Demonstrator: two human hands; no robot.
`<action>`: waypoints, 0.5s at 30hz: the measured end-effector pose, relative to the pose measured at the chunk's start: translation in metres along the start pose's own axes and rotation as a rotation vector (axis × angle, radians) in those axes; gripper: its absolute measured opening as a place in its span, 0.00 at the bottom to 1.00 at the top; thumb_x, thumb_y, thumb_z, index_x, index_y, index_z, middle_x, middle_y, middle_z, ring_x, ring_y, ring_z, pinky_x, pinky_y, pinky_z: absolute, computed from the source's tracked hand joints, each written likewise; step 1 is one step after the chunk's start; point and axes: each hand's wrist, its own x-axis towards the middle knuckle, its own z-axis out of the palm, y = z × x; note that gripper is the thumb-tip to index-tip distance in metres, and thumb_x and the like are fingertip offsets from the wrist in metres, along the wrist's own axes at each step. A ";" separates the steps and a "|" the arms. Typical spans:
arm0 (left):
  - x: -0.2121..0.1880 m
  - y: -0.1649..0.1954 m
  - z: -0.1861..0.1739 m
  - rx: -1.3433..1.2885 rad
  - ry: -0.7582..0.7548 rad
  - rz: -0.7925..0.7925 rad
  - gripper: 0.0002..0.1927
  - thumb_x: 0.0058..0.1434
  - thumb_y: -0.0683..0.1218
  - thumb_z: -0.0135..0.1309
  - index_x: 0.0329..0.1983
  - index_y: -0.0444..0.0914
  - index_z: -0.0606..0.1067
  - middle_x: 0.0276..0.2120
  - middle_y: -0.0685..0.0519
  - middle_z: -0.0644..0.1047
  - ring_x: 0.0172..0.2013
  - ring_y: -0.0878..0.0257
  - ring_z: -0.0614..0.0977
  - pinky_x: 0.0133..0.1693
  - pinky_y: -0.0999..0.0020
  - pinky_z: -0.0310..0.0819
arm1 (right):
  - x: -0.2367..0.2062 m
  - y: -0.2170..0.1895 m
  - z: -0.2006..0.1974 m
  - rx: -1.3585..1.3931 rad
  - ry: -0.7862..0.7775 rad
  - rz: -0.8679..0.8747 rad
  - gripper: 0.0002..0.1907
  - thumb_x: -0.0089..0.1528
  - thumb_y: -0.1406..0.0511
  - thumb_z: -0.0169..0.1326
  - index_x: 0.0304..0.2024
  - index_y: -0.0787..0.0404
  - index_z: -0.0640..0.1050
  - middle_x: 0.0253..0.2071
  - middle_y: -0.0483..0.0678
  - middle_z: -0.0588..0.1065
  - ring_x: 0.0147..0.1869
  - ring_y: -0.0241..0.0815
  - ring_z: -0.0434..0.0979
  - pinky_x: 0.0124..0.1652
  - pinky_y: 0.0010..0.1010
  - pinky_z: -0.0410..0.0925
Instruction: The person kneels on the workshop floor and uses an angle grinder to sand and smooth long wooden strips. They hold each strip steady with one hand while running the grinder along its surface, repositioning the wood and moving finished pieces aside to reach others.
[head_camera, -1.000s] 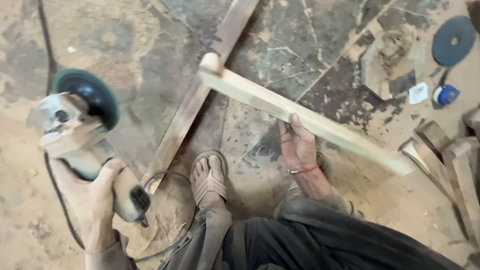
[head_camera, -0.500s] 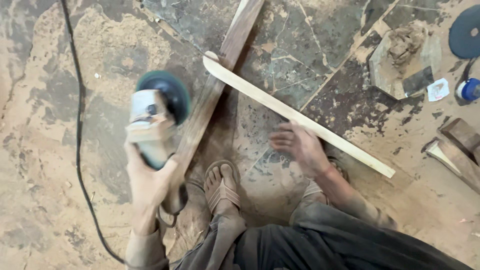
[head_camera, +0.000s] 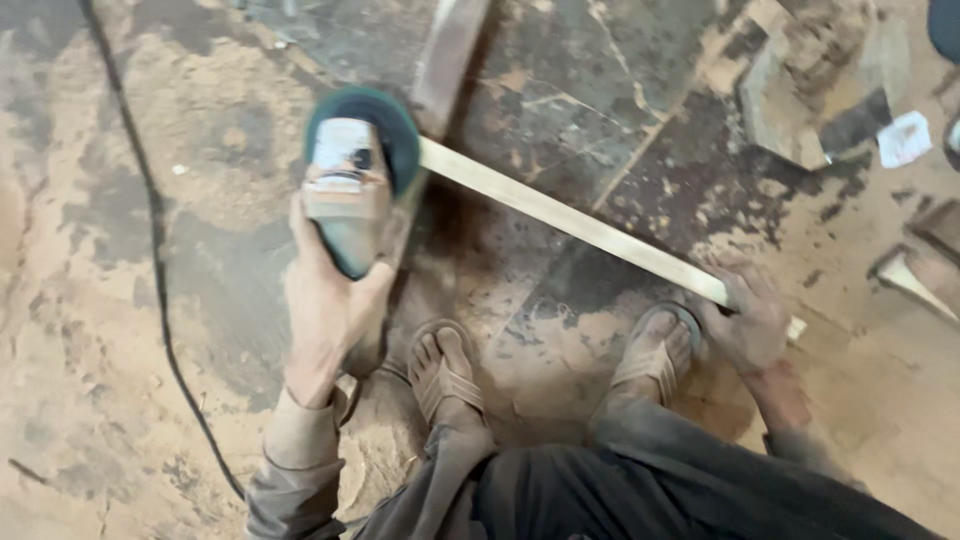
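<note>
- My left hand (head_camera: 325, 310) is gripping the angle grinder (head_camera: 355, 185), fingers wrapped fully around its body.
- The grinder's disc is sitting over the far end of the pale wooden strip (head_camera: 575, 222).
- My right hand (head_camera: 750, 320) is closing on the strip's near end, pressing it toward the dusty floor (head_camera: 120, 380).

A small white packet (head_camera: 904, 138), perhaps paper, lies at the far right.

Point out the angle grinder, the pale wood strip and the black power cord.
angle grinder (head_camera: 350, 190), head view, on its grey body above the left hand.
pale wood strip (head_camera: 570, 222), head view, mid-length on its top face.
black power cord (head_camera: 160, 290), head view, on the stretch lying across the dusty floor.
</note>
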 end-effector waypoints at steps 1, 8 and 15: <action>0.000 0.004 0.004 0.008 -0.021 -0.039 0.52 0.58 0.54 0.64 0.76 0.32 0.49 0.38 0.29 0.80 0.38 0.33 0.83 0.39 0.47 0.77 | 0.000 0.003 -0.001 0.002 -0.003 0.009 0.18 0.56 0.69 0.67 0.49 0.61 0.82 0.49 0.53 0.78 0.52 0.53 0.78 0.51 0.40 0.72; -0.031 0.020 0.036 0.092 -0.174 0.064 0.52 0.54 0.53 0.62 0.73 0.28 0.47 0.34 0.31 0.80 0.31 0.36 0.83 0.32 0.51 0.79 | -0.002 0.022 -0.002 -0.031 -0.034 0.033 0.19 0.55 0.70 0.66 0.49 0.60 0.82 0.47 0.50 0.79 0.49 0.51 0.78 0.49 0.39 0.71; -0.084 0.043 0.077 0.107 -0.499 0.370 0.56 0.53 0.54 0.65 0.72 0.22 0.48 0.31 0.36 0.79 0.25 0.42 0.82 0.28 0.50 0.76 | -0.006 0.021 0.003 -0.024 -0.017 -0.011 0.18 0.58 0.71 0.65 0.51 0.60 0.82 0.51 0.53 0.77 0.50 0.51 0.77 0.49 0.38 0.71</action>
